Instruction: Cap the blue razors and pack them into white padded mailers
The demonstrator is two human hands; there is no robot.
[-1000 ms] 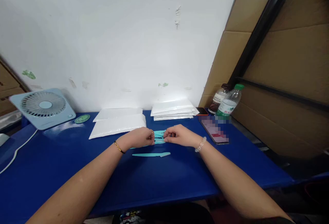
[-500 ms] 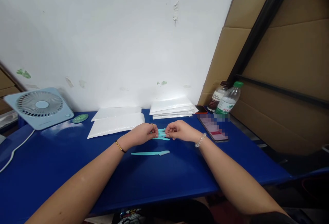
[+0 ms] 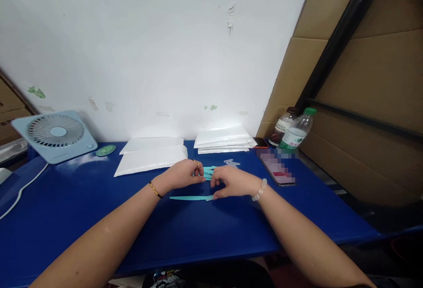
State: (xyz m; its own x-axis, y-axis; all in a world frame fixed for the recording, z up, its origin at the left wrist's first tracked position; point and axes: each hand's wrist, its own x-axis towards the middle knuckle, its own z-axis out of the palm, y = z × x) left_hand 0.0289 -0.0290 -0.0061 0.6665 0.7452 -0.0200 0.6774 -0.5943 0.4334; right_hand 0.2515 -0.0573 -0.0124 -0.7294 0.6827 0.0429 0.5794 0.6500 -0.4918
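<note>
On the blue table [image 3: 82, 217] my left hand [image 3: 181, 174] is curled, its fingertips pinching a small bunch of teal plastic pieces [image 3: 208, 172]. My right hand [image 3: 233, 182] lies just right of it, fingers bent, its thumb and fingertips touching the wide end of a single long teal plastic knife [image 3: 190, 198] that lies flat in front of my hands. A few small pale clear pieces [image 3: 231, 163] lie just beyond my right hand.
White padded envelopes [image 3: 150, 158] lie at the back left, a stack of them [image 3: 223, 139] at the back middle. A small fan [image 3: 54, 134] and green disc [image 3: 105, 150] stand left. A phone [image 3: 276, 170], two bottles [image 3: 295, 133] and cardboard [image 3: 363, 85] are at right.
My right hand has dropped from the teal bunch toward me onto the end of the single knife. My left hand has stayed on the bunch. The pale pieces now show behind.
</note>
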